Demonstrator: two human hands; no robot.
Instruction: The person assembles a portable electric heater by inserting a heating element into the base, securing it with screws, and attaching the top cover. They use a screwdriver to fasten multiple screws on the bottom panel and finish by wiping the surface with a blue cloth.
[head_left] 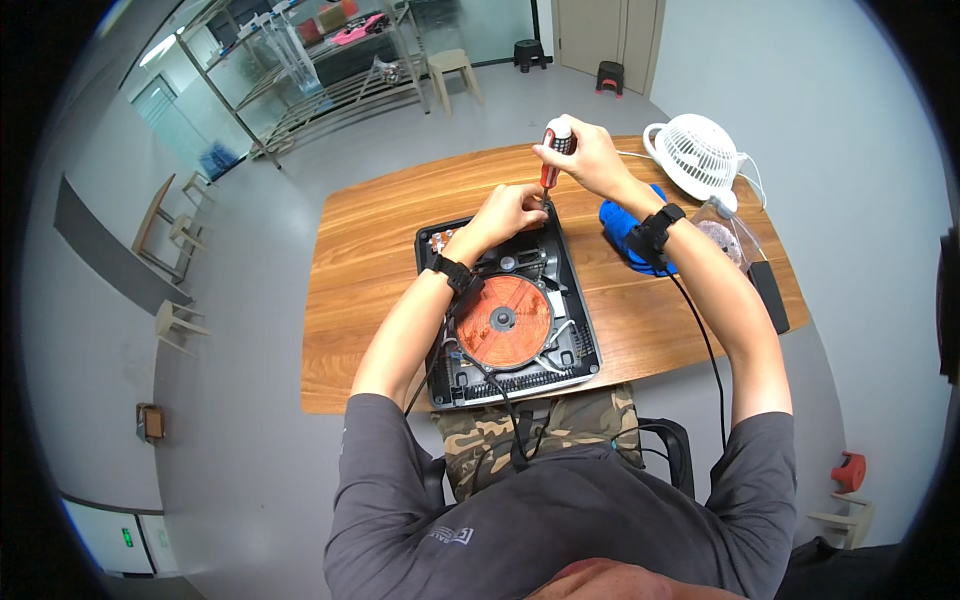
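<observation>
An opened induction cooker point(590, 350) lies on the wooden table in front of me, its black housing exposing a round copper coil point(505, 322), wires and a circuit board. My right hand point(597, 163) is closed round the red handle of a screwdriver point(549, 176). The tool stands nearly upright, its tip down at the housing's far right corner. Beside the shaft, my left hand point(508, 212) has its fingers pinched together at that corner. What they pinch, if anything, is too small to tell.
Right of the cooker on the wooden table point(370, 250) lies a blue bundle point(622, 232). A white slotted basket-like appliance point(695, 155) with a cord sits at the far right, near a clear bag point(722, 232) and a black box point(768, 296). Cables run from both my wrists.
</observation>
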